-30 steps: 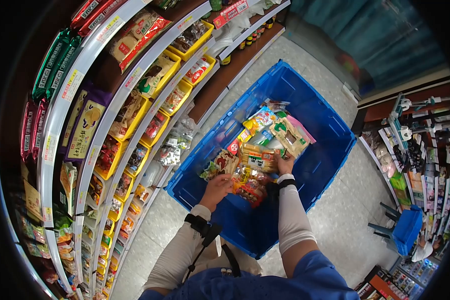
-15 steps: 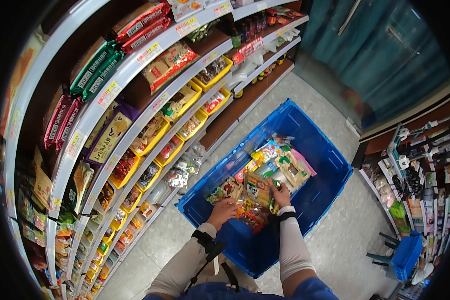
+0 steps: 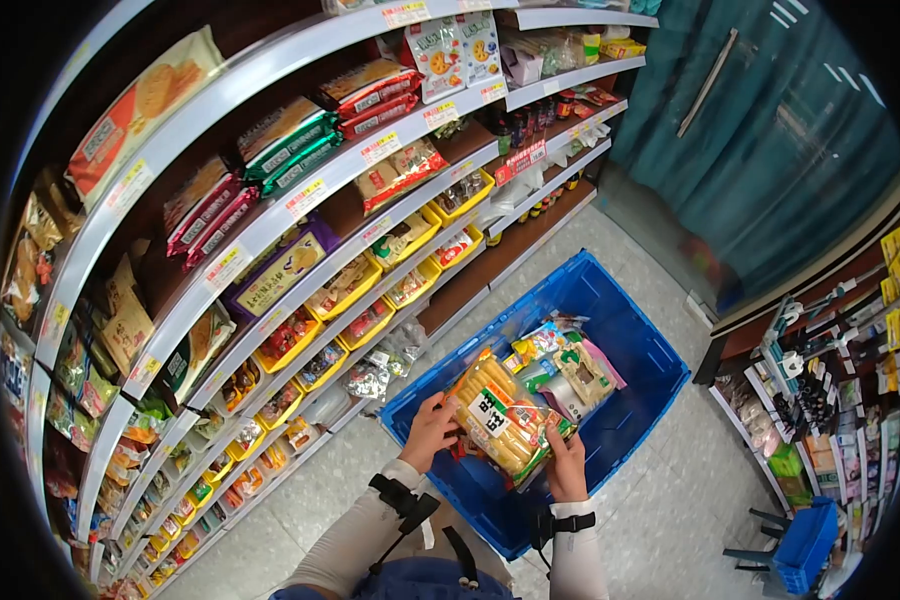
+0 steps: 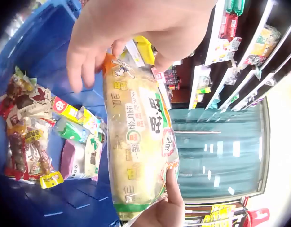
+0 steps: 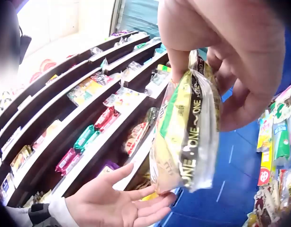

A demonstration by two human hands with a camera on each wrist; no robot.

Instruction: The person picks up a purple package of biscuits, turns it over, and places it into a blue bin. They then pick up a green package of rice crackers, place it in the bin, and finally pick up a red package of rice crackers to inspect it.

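Note:
A clear bag of rice crackers with red, green and black print is held up over the blue crate. My right hand pinches its right end between thumb and fingers. At the other end is my left hand. The right wrist view shows that left hand palm up, its fingers straight at the bag's lower end and its thumb spread away. Below the bag, in the crate, lie a cream-and-brown pack, a bright yellow-and-blue pack and red snack packs.
Curved shelves run along the left, with yellow bins of small packs and larger bags above. A teal curtain hangs at the back. On the right stand another goods rack and a small blue stool on the tiled floor.
The bag of rice crackers has come up from among the packs in the crate, closer to me, and its printed front now faces up. The head view has swung to show more shelving.

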